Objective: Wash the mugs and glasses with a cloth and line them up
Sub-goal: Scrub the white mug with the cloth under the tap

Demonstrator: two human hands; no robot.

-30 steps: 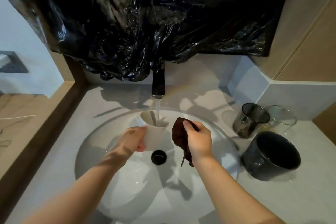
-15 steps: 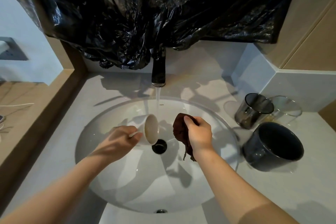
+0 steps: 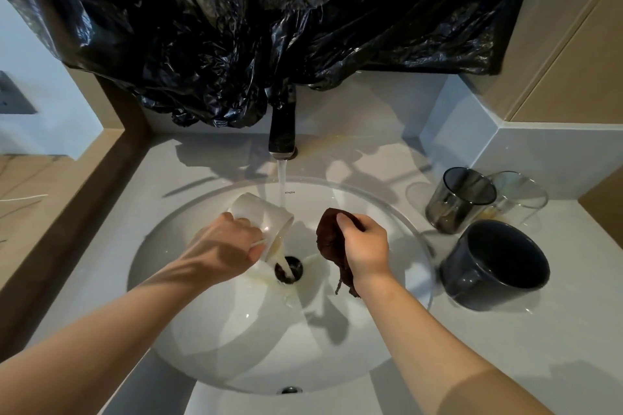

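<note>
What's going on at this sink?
A person works at a round white sink with the black tap running. The left hand holds a white ceramic mug tipped over, pouring cloudy water toward the drain. The right hand grips a crumpled dark brown cloth. A smoky grey glass, a clear glass and a dark blue mug stand on the grey counter to the right.

This looks like a washroom vanity in a home or hotel room: an oval white sink point(image 3: 236, 330) set under a pale stone tabletop point(image 3: 505, 354), a black tap point(image 3: 282, 131) running water into it, wood-toned wall panels point(image 3: 573, 61) alongside, and a black plastic sheet point(image 3: 269, 27) hung above.
</note>
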